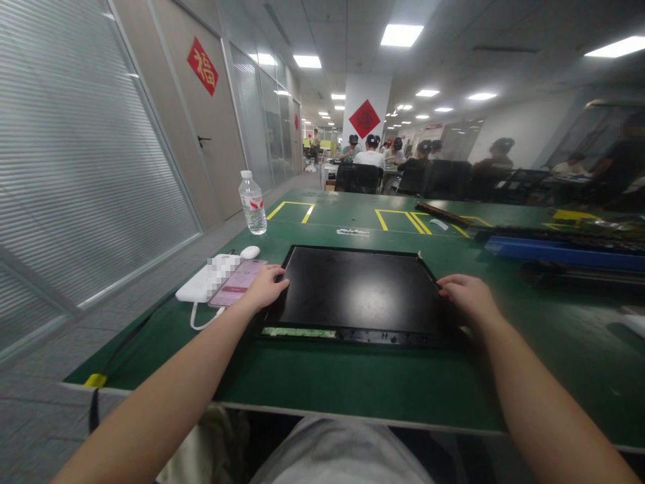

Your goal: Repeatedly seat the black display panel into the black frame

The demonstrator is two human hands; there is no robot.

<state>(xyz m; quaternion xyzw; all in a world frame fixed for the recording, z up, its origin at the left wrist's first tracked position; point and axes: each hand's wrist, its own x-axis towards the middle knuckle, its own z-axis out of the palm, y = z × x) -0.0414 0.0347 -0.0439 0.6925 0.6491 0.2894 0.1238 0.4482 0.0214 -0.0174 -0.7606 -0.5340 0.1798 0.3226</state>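
A black LCD panel [353,289] lies flat on the green table in front of me, its glossy face up. Along its near edge runs a narrow green circuit board strip [299,333]. My left hand [267,286] pinches the panel's left edge, with thumb and fingers closed on the frame. At the opposite side, my right hand [467,296] grips the right edge near its upper part. The fingers' undersides are hidden on both sides. A small pale tab [420,255] sticks up at the far right corner.
Left of the panel sit a phone [242,286], a white box-like device [194,286] with a cable, a white rounded object [250,252] and a water bottle [252,205]. Dark strips and a blue bar [544,252] lie at right. Several people sit beyond the table [353,383].
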